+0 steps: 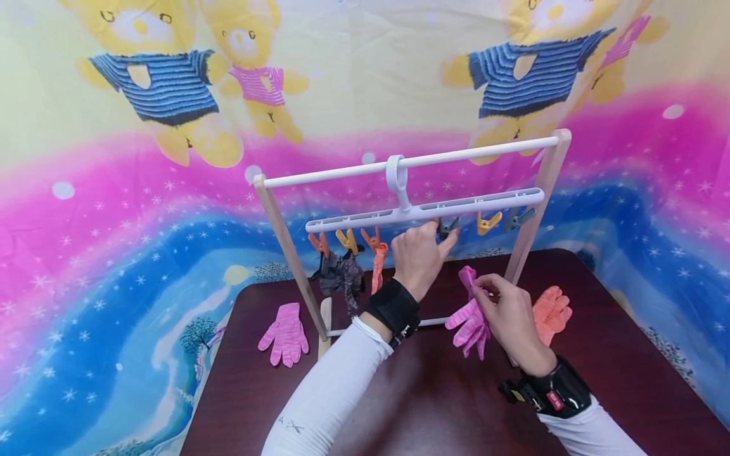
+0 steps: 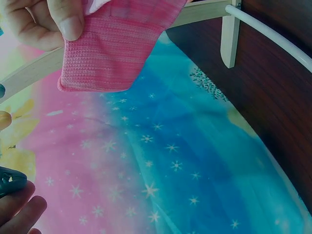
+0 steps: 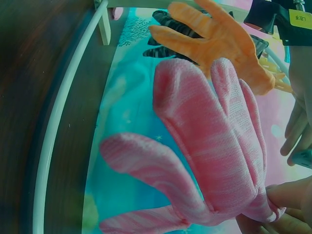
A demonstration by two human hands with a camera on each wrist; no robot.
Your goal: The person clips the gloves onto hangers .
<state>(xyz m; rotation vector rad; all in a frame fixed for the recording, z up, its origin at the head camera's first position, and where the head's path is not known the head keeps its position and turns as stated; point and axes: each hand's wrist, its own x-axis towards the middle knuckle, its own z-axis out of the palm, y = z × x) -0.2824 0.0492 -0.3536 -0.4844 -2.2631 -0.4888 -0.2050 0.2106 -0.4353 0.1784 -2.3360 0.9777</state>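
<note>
My left hand (image 1: 421, 250) pinches a dark teal clothespin (image 1: 448, 229) hanging under the right half of a white hanger (image 1: 371, 220). In the left wrist view that clothespin (image 2: 12, 182) sits at the left edge, by my fingertips. Lower and to the right, my right hand (image 1: 510, 313) pinches the cuff of a pink knit glove (image 1: 471, 320). The glove's fingers hang downward, apart from the clothespin. In the right wrist view the pink glove (image 3: 209, 146) fills the middle, and its cuff is partly hidden by my right fingers (image 3: 287, 197).
The hanger hangs on a rack's white rod (image 1: 336, 174). A dark striped glove (image 1: 340, 275) and an orange glove (image 1: 379, 266) hang from clips on its left half. Another pink glove (image 1: 285, 334) and an orange glove (image 1: 552, 313) lie on the table (image 1: 433, 399). A yellow clothespin (image 1: 488, 223) hangs farther right.
</note>
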